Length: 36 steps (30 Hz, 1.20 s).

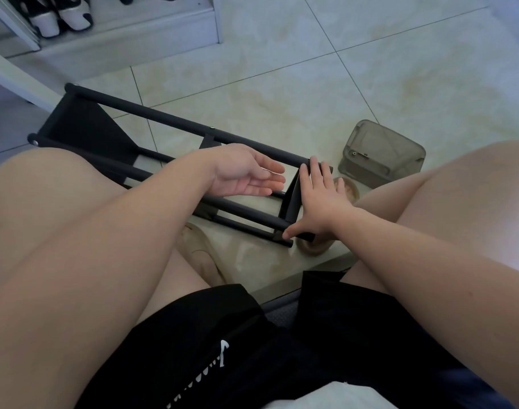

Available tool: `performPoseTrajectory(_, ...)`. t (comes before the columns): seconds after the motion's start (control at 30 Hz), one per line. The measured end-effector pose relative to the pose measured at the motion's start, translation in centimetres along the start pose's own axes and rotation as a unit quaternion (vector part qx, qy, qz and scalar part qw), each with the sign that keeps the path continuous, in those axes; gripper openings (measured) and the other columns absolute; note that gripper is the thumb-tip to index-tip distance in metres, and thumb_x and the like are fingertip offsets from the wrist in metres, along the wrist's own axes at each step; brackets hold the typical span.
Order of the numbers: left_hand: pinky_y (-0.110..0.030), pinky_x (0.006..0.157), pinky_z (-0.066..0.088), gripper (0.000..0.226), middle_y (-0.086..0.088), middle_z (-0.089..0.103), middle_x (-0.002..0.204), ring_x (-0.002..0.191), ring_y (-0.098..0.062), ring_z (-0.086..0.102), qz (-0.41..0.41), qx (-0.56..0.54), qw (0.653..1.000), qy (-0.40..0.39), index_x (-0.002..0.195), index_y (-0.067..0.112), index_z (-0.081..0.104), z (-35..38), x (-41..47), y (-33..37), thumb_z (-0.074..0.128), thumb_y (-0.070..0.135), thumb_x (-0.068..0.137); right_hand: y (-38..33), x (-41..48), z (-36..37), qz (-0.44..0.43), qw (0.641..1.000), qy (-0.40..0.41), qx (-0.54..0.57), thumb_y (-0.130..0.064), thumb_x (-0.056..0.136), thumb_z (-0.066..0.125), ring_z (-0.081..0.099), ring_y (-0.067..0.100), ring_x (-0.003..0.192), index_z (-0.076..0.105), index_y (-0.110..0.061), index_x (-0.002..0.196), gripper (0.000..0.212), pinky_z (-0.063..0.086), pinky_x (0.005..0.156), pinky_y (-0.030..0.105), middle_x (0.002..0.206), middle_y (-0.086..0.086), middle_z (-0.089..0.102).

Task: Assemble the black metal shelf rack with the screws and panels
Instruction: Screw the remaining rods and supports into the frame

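Observation:
The black metal shelf rack [152, 113] lies on its side on the tiled floor, its long tubes running from far left toward me. A black panel [84, 128] fills its far end and a narrower end panel [292, 202] stands at the near end. My right hand [320, 202] lies flat over that near end panel, fingers straight along its top edge and thumb down at the lower tube end. My left hand [249, 172] hovers palm up just over the tubes, fingers relaxed, holding nothing.
A translucent grey plastic box [382, 152] holding small hardware sits on the floor right of the rack. My beige slippers [202, 255] are under the rack's near end. A white shoe shelf [125, 28] with shoes stands at the far left. My knees flank the work area.

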State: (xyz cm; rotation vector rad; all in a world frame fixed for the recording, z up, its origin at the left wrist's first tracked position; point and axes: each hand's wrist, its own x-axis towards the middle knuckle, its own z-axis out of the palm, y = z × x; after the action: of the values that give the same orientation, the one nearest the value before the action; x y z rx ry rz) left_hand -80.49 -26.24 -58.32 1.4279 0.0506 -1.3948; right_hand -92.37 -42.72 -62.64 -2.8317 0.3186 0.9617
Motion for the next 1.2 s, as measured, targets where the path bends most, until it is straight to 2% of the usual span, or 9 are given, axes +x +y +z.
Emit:
performPoseTrajectory(0.1, -0.027, 0.068, 0.060, 0.015, -0.011, 0.077, 0.096, 0.091, -0.020, 0.075, -0.001, -0.001, 1.000, -0.008, 0.112, 0.005, 0.059, 0.3, -0.2, 0.0, 0.046, 0.003, 0.103, 0.1, 0.1, 0.0, 0.000, 1.000, -0.003, 0.009, -0.081, 0.053, 0.080, -0.029, 0.033, 0.152, -0.024, -0.009, 0.157, 0.163, 0.003, 0.124, 0.062, 0.163, 0.011, -0.035)
performPoseTrajectory(0.2, -0.025, 0.067, 0.060, 0.014, -0.010, 0.077, 0.098, 0.092, -0.018, 0.075, -0.004, 0.013, 1.000, -0.009, 0.109, 0.007, 0.059, 0.3, 0.0, -0.1, 0.050, 0.016, 0.104, 0.1, 0.1, 0.0, -0.001, 1.000, -0.004, 0.014, -0.080, 0.053, 0.081, -0.029, 0.033, 0.152, -0.024, -0.009, 0.157, 0.163, 0.003, 0.124, 0.062, 0.163, 0.010, -0.035)
performPoseTrajectory(0.3, -0.020, 0.061, 0.055, 0.017, -0.001, 0.077, 0.088, 0.081, -0.011, 0.074, 0.004, 0.044, 0.999, 0.008, 0.099, 0.013, 0.065, 0.1, 0.5, -0.3, 0.056, 0.027, 0.102, 0.1, 0.2, 0.0, 0.000, 1.000, -0.004, 0.013, -0.080, 0.054, 0.081, -0.029, 0.032, 0.152, -0.024, -0.010, 0.157, 0.163, 0.004, 0.124, 0.062, 0.163, 0.010, -0.035)
performPoseTrajectory(0.37, -0.017, 0.058, 0.050, 0.020, 0.006, 0.071, 0.077, 0.069, -0.006, 0.066, 0.013, 0.062, 0.998, 0.021, 0.095, 0.016, 0.071, -0.3, 1.1, -0.5, 0.060, 0.031, 0.099, 0.2, 0.2, 0.0, 0.001, 1.000, -0.006, 0.011, -0.079, 0.055, 0.081, -0.029, 0.032, 0.152, -0.024, -0.010, 0.157, 0.162, 0.003, 0.124, 0.062, 0.162, 0.010, -0.036)
performPoseTrajectory(0.47, -0.015, 0.057, 0.048, 0.016, 0.007, 0.067, 0.073, 0.063, -0.003, 0.060, 0.016, 0.079, 0.996, 0.025, 0.095, 0.016, 0.075, -0.8, 2.2, -0.7, 0.063, 0.025, 0.098, 0.2, 0.3, 0.1, -0.002, 1.000, -0.007, 0.007, -0.081, 0.055, 0.079, -0.030, 0.032, 0.151, -0.024, -0.010, 0.157, 0.162, 0.002, 0.124, 0.062, 0.162, 0.010, -0.037)
performPoseTrajectory(0.67, -0.018, 0.062, 0.052, 0.007, 0.000, 0.076, 0.085, 0.073, -0.007, 0.068, -0.015, 0.129, 0.990, 0.054, 0.096, 0.014, 0.073, -1.9, 5.2, -1.0, 0.067, 0.013, 0.094, 0.5, 0.7, 0.1, -0.007, 1.000, -0.008, -0.012, -0.086, 0.055, 0.075, -0.027, 0.033, 0.152, -0.024, -0.010, 0.157, 0.161, 0.002, 0.124, 0.062, 0.163, 0.012, -0.034)
performPoseTrajectory(0.87, -0.016, 0.055, 0.050, 0.009, 0.004, 0.068, 0.067, 0.058, -0.005, 0.060, -0.030, 0.214, 0.975, 0.060, 0.083, 0.016, 0.070, -1.6, 8.3, -1.6, 0.077, 0.021, 0.086, 1.1, 1.4, -0.1, -0.012, 1.000, -0.019, -0.008, -0.085, 0.057, 0.074, -0.028, 0.034, 0.152, -0.025, -0.009, 0.156, 0.160, 0.001, 0.124, 0.061, 0.162, 0.013, -0.036)
performPoseTrajectory(1.03, -0.022, 0.065, 0.054, 0.007, -0.002, 0.077, 0.084, 0.073, -0.009, 0.072, -0.084, 0.251, 0.964, 0.023, 0.094, 0.010, 0.072, -1.7, 10.7, -1.3, 0.074, 0.013, 0.087, 1.3, 1.6, 0.2, -0.022, 1.000, -0.012, -0.007, -0.087, 0.058, 0.071, -0.029, 0.034, 0.151, -0.027, -0.009, 0.155, 0.159, -0.002, 0.122, 0.061, 0.162, 0.013, -0.036)
performPoseTrajectory(1.2, -0.025, 0.071, 0.051, 0.009, 0.000, 0.078, 0.094, 0.081, -0.008, 0.074, -0.161, 0.294, 0.939, -0.072, 0.096, 0.013, 0.073, -1.5, 12.6, -1.8, 0.070, 0.014, 0.087, 1.6, 1.6, 0.6, -0.027, 1.000, -0.001, 0.002, -0.088, 0.056, 0.070, -0.029, 0.034, 0.151, -0.026, -0.009, 0.155, 0.160, -0.005, 0.121, 0.062, 0.162, 0.013, -0.036)
